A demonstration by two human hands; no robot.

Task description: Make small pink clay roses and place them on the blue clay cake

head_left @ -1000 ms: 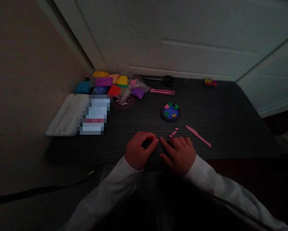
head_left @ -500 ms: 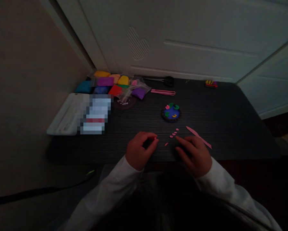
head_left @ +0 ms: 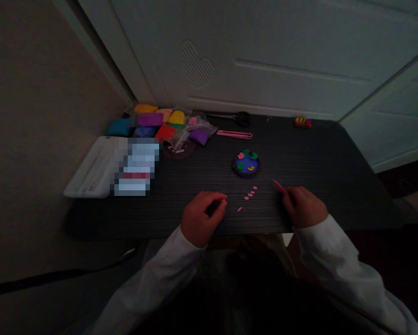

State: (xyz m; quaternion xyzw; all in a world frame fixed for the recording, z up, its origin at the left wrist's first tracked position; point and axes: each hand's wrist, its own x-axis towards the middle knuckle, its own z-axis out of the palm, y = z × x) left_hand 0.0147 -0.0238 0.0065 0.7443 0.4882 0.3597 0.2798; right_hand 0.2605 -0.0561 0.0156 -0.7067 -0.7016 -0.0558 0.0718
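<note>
Between the thumb and index finger of my left hand a small bit of pink clay is pinched. My right hand is closed around a flat pink clay knife, whose tip points up and to the left; the rest of the tool is hidden by the hand. Several small pink clay pieces lie in a slanting row between my hands. Behind them sits a round clay pond with a dark rim, blue middle, green leaves, a pink flower and small yellow shapes.
Bags of coloured clay are heaped at the back left, near a dish with small white bits. Scissors and thin pink tools lie along the back. A white case is at left; a small colourful object is back right.
My right hand has moved right, away from the pink pieces, and has taken hold of the pink clay knife. My left hand keeps its pinch in nearly the same place.
</note>
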